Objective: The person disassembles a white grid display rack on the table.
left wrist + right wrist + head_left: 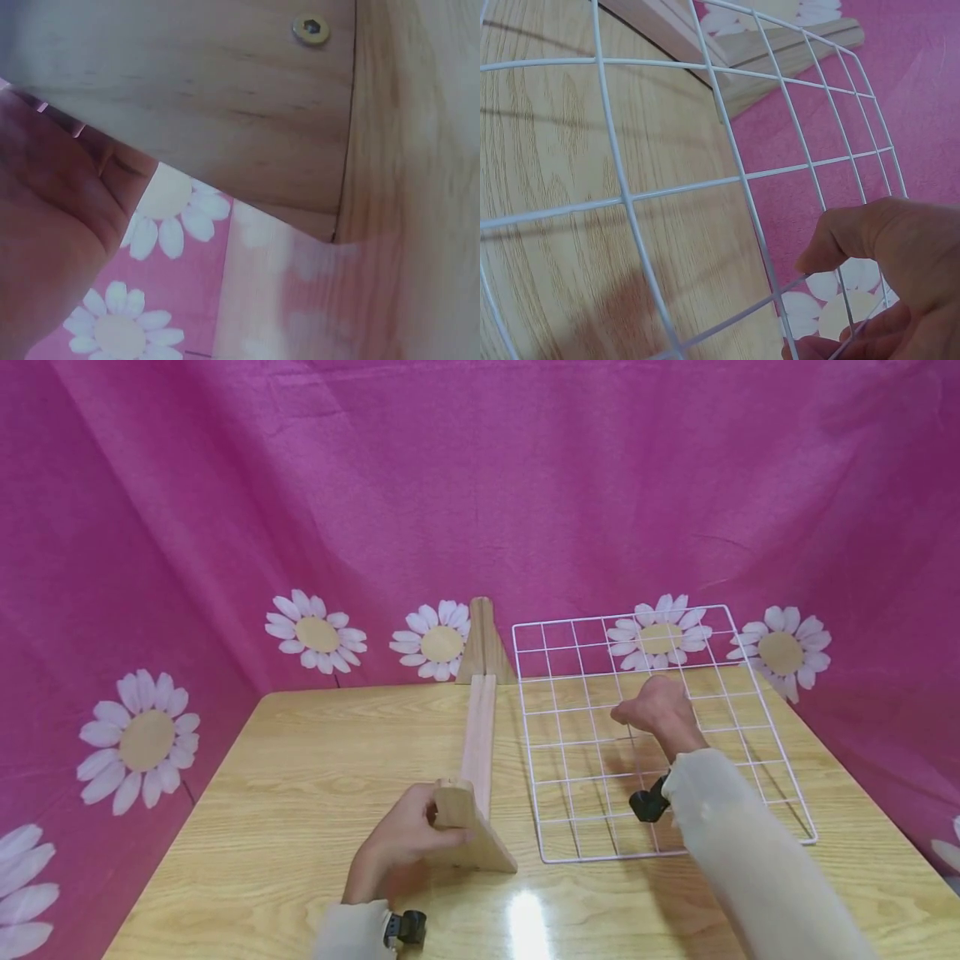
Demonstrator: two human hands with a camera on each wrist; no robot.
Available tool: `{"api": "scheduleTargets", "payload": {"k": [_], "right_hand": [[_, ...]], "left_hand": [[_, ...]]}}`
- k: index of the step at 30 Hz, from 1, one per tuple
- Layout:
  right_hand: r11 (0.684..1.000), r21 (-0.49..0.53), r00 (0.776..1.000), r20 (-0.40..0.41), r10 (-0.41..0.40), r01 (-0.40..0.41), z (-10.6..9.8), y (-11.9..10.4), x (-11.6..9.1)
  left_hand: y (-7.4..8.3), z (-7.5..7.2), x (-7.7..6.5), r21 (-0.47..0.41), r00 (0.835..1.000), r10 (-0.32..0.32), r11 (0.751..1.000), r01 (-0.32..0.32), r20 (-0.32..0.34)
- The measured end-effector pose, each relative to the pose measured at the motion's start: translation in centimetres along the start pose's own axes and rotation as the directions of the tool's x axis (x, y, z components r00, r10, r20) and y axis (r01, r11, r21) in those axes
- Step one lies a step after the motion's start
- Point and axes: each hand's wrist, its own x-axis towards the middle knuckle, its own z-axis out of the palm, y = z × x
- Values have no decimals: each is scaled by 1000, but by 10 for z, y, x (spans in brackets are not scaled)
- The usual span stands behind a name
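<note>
A wooden stand has two tapered end pieces joined by a long rail. My left hand grips the near end piece, thumb on the near side, fingers around its sloping edge. In the left wrist view a bolt sits in that end piece. On the right, my right hand holds a white wire grid panel by its inner wires, thumb and fingers around them in the right wrist view. The panel is tilted above the table, beside the stand, with a gap between them.
The far end piece stands near the table's back edge, against a pink cloth with daisies. The wood-grain table extends on both sides of the stand. A black wrist camera hangs over the grid.
</note>
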Motion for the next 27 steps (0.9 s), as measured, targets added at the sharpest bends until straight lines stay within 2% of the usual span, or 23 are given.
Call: {"api": "scheduleTargets", "payload": {"k": [8, 18, 23, 27], "right_hand": [[1000, -3, 1000, 12, 11, -11, 4, 3, 5], [999, -5, 998, 55, 32, -32, 12, 5, 11], [998, -4, 996, 65, 57, -56, 15, 6, 12], [999, -7, 997, 64, 44, -44, 17, 10, 12]], "left_hand": [[7, 10, 12, 29, 1000, 3, 1000, -4, 28], [8, 12, 17, -14, 998, -15, 1000, 16, 54], [6, 9, 16, -41, 998, 17, 999, -15, 67], [5, 2, 13, -35, 993, 84, 996, -81, 80]]}}
